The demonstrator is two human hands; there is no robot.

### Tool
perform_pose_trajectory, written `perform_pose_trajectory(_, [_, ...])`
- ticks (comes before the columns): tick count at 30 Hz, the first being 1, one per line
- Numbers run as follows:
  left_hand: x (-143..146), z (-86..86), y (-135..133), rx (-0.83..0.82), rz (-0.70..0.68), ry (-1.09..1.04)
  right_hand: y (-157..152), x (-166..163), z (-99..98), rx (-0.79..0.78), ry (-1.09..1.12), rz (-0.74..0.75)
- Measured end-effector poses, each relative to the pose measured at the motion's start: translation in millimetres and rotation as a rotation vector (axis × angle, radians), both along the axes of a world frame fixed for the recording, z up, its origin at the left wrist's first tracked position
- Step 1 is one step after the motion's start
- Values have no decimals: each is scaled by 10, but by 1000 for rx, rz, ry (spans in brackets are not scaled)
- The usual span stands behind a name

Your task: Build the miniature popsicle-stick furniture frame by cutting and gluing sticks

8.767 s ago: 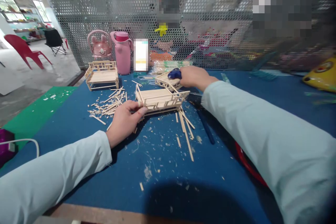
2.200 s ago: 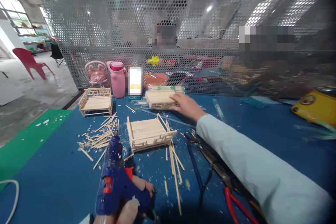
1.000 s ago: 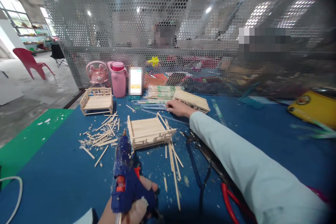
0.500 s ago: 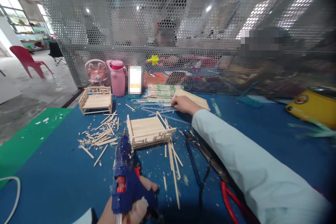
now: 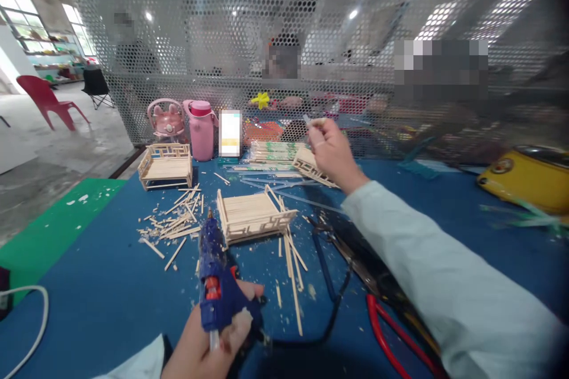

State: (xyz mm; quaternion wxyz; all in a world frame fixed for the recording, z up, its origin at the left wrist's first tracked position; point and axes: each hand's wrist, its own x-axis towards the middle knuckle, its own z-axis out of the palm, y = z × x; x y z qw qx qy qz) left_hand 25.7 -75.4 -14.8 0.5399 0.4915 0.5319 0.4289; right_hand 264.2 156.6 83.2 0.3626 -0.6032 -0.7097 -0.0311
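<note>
My left hand is wrapped around a blue glue gun, its nozzle pointing away from me and a clear glue stick poking out of its rear. Raised above the back of the table, my right hand pinches a short translucent glue stick; most of it is hidden by the fingers. Under that hand lies a piece with wooden lattice, partly covered. Between the hands stands a small bed-like frame of wooden sticks, and a similar frame sits at the back left.
Loose wooden sticks and scraps litter the blue table. Clear glue sticks and packed sticks lie at the back. Pliers with red handles rest near my right sleeve. A pink bottle stands before the perforated metal screen.
My right hand has lifted off the things at the back of the table and now holds a glue stick in the air. The glue gun stays in my left hand, nearly in place.
</note>
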Motion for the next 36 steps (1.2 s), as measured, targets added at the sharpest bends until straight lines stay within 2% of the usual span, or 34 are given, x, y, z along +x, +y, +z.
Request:
perform_pose_trajectory(1, [4,-12,10,-24,7,-12,-166,-33,96,22,111,105])
perform_pose_trajectory(3, [13,-8,54,-40,-81,-104,-571,-123,217,-16,104,200])
perform_pose_trajectory(5, [20,31,116,-17,-58,-168,-1023,-244,222,-88,54,344])
perform_pose_trajectory(9, [27,132,223,122,-3,-113,-1784,-520,-9,-197,52,454])
perform_pose_trajectory(13, [34,152,251,215,-22,-137,-2136,-730,-231,-171,64,466])
perform_pose_trajectory(17, [34,131,244,339,-18,-116,-2221,-806,-272,-61,48,436])
perform_pose_trajectory(20, [26,115,248,365,-24,-74,-2251,-802,-244,49,96,355])
perform_pose_trajectory(22, [19,101,260,367,-9,-27,-2277,-800,-224,62,145,293])
perform_pose_trajectory(25, [5,79,290,386,17,4,-2320,-808,-215,20,180,251])
perform_pose_trajectory(30, [-28,69,317,400,-14,12,-2301,-698,-292,-8,155,167])
perform_pose_trajectory(33, [-44,80,304,432,14,115,-2126,-472,-390,-29,62,56])
perform_pose_trajectory(36, [-45,84,285,482,20,174,-1795,-216,-494,-186,-189,-37])
